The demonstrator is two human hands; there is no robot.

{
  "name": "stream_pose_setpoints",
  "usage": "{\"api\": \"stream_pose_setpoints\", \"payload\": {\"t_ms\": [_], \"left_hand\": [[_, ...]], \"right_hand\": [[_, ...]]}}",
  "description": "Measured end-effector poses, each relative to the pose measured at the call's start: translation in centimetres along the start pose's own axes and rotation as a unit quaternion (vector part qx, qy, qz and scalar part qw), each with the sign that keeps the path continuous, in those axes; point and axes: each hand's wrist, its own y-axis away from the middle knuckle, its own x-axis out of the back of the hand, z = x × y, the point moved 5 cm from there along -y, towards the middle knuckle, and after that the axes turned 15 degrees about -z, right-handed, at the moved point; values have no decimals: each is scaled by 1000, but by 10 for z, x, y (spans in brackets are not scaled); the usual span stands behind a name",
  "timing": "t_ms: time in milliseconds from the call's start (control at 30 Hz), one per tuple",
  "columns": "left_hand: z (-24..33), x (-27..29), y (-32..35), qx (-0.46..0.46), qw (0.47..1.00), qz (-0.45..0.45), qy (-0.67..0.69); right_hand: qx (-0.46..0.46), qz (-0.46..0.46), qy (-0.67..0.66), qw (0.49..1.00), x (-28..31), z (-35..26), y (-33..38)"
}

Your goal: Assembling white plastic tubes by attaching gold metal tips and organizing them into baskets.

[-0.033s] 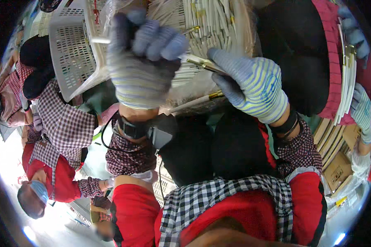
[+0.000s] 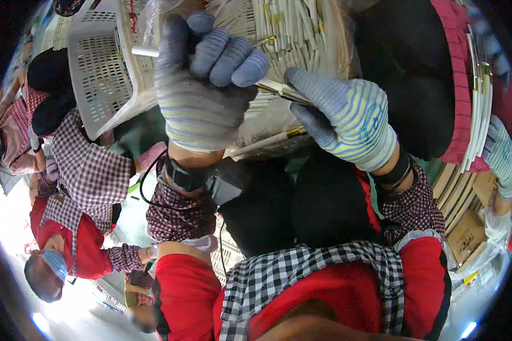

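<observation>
Biggest first: we have our black trousers (image 2: 330, 196) below, then the white perforated basket (image 2: 99, 74) at upper left, with the clear plastic liner (image 2: 340, 51) of a bin beside it, whose own walls we can't make out. In the liner lies a pile of white rods (image 2: 293, 37), some brass-ended, filling its middle and far side. Off by the right rim, a co-worker's gloved hand (image 2: 498, 150) is at a bundle of white rods (image 2: 479, 116). Our left hand (image 2: 202, 96), in a striped glove, is over the liner's left edge, curled into a fist round a white rod (image 2: 145, 51). Our right hand (image 2: 350, 116), gloved alike, is over the near right corner, fingertips pinched on a metal ferrule (image 2: 274, 87). Looks like one piece, but the fist hides the middle, so we can't be sure. Key relation: long axis runs across us, left end a bit farther away, right end dipping nearer; plain end pokes out left of the fist, ferrule lies between the hands, nearer the right. A loose brass-ended rod (image 2: 267, 142) lies along the near edge, below both hands.
</observation>
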Motion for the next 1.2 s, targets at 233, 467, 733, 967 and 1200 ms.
{"api": "stream_pose_setpoints", "payload": {"t_ms": [233,467,733,967,1200], "left_hand": [[2,-14,-5,17,997,5,-74],[3,-22,-4,-3,999,-24,-27],[-4,-27,0,47,988,-98,-113],[10,-27,-9,15,965,43,-260],[61,-23,-4,16,994,-57,-91]], "right_hand": [[26,47,-47,997,17,-2,10],[8,30,-26,999,24,-3,14],[17,-5,-123,992,12,-6,5],[-24,0,-260,965,-6,2,-1],[-2,13,-119,993,4,-4,3]]}}
